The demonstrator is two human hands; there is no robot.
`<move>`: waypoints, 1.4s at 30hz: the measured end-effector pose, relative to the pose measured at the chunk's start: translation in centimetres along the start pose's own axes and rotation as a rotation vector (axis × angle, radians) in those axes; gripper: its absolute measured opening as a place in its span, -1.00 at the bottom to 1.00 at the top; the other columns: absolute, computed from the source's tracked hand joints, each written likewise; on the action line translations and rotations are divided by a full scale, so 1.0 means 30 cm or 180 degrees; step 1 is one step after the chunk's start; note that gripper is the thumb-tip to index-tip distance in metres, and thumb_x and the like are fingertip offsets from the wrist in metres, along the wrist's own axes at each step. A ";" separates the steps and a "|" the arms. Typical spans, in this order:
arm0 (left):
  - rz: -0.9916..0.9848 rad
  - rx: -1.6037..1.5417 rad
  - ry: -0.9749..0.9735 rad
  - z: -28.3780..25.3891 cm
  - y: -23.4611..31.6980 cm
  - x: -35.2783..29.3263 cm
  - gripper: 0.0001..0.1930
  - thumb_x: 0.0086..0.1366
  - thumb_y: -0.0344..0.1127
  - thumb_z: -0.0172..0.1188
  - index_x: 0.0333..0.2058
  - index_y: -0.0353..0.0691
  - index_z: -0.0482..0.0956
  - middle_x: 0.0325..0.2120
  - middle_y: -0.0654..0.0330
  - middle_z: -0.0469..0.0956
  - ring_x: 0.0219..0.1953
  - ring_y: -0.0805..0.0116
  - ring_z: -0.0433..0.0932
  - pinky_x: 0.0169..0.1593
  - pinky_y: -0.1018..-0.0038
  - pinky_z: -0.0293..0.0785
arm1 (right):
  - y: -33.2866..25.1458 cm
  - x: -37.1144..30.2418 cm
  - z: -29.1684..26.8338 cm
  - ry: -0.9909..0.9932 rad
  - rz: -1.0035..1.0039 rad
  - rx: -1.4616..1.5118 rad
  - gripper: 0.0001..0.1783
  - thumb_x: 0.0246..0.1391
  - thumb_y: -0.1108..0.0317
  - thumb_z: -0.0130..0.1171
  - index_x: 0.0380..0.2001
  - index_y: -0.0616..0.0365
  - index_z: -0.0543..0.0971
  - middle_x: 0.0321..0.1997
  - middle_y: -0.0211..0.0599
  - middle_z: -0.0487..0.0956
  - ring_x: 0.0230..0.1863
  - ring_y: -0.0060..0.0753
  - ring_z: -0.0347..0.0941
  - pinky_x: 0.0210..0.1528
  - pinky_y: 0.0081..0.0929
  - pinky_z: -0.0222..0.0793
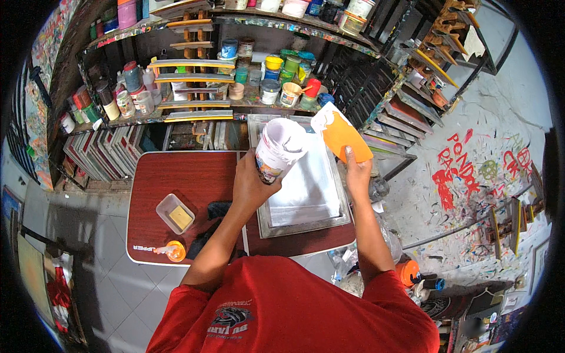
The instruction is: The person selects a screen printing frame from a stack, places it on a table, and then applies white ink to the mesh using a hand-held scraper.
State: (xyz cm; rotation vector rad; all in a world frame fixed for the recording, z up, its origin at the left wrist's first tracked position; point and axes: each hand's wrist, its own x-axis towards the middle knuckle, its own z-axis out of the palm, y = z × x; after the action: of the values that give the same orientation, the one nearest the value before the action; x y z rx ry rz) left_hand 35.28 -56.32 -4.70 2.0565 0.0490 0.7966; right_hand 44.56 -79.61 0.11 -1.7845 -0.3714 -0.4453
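My left hand is wrapped round a white plastic tub with a printed label. The tub is open at the top, tilted, and smeared with white paint inside and along its rim. In my right hand is a flat orange scraper, gripped at its near end, with white paint coating its far edge. Scraper and tub are apart, both held above a framed printing screen. The screen lies on the right part of the table, its pale mesh partly hidden by the tub.
The red-brown table carries a clear plastic box with a yellow sponge, a small orange-and-white item and a dark cloth. Beyond stand shelves of paint tubs and stacked frames. More frames fill a rack at right.
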 end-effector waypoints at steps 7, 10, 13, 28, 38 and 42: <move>-0.0227 -0.0129 -0.0278 0.035 -0.019 -0.050 -0.24 -0.28 -0.23 0.36 -0.07 -0.44 0.23 -0.26 -0.20 0.40 -0.16 -0.12 0.38 -0.09 0.16 0.34 | -0.049 -0.066 0.098 0.0518 0.0173 0.1304 -0.73 0.15 0.33 0.02 -0.15 0.28 0.47 -0.29 -0.32 0.52 -0.33 -0.53 0.45 -0.40 -0.55 0.41; -0.0271 -0.0285 -0.0365 0.035 -0.004 -0.054 -0.24 -0.27 -0.22 0.37 -0.08 -0.45 0.24 -0.25 -0.21 0.41 -0.16 -0.12 0.40 -0.09 0.16 0.35 | -0.043 -0.084 0.096 0.0320 -0.0037 0.1176 -0.74 0.14 0.35 0.03 -0.17 0.31 0.49 -0.30 -0.33 0.52 -0.33 -0.54 0.44 -0.36 -0.56 0.41; -0.0313 -0.0424 -0.0444 0.032 0.013 -0.056 -0.25 -0.26 -0.23 0.40 -0.09 -0.40 0.23 -0.24 -0.15 0.46 -0.16 -0.03 0.47 -0.10 0.24 0.39 | -0.020 -0.109 0.092 0.0205 -0.0089 0.0674 -0.75 0.12 0.38 0.04 -0.19 0.34 0.50 -0.31 -0.32 0.53 -0.32 -0.56 0.43 -0.29 -0.54 0.39; -0.0227 -0.0325 -0.0246 0.016 -0.037 -0.088 -0.24 -0.25 -0.25 0.39 -0.07 -0.39 0.21 -0.21 -0.17 0.40 -0.14 -0.10 0.41 -0.09 0.19 0.35 | 0.106 -0.117 -0.028 -0.0494 -0.1170 -0.1652 -0.80 -0.03 0.50 0.07 -0.29 0.23 0.57 -0.28 -0.08 0.57 -0.25 -0.10 0.51 -0.21 -0.43 0.40; -0.1119 -0.0221 -0.0263 -0.061 -0.245 -0.422 -0.20 -0.27 -0.32 0.39 -0.01 -0.37 0.19 -0.16 -0.10 0.42 -0.07 0.01 0.43 -0.01 0.28 0.34 | 0.443 -0.293 -0.128 0.0908 0.1570 0.0562 -0.71 0.11 0.30 0.07 -0.23 0.35 0.51 -0.31 -0.34 0.55 -0.37 -0.56 0.45 -0.35 -0.61 0.34; -0.1136 -0.0396 -0.0388 -0.053 -0.299 -0.518 -0.22 -0.25 -0.42 0.36 0.01 -0.41 0.20 -0.09 -0.06 0.39 0.01 0.13 0.38 0.09 0.30 0.27 | 0.735 -0.326 -0.277 0.0806 0.1081 -0.0279 -0.71 0.09 0.29 0.08 -0.30 0.38 0.52 -0.32 -0.28 0.57 -0.33 -0.46 0.48 -0.25 -0.49 0.35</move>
State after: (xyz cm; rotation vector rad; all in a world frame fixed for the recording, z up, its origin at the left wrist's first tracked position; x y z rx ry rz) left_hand 24.41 -54.88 -19.00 1.9014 0.2829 0.4419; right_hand 45.52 -93.34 -21.37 -1.8056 0.1299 -0.4427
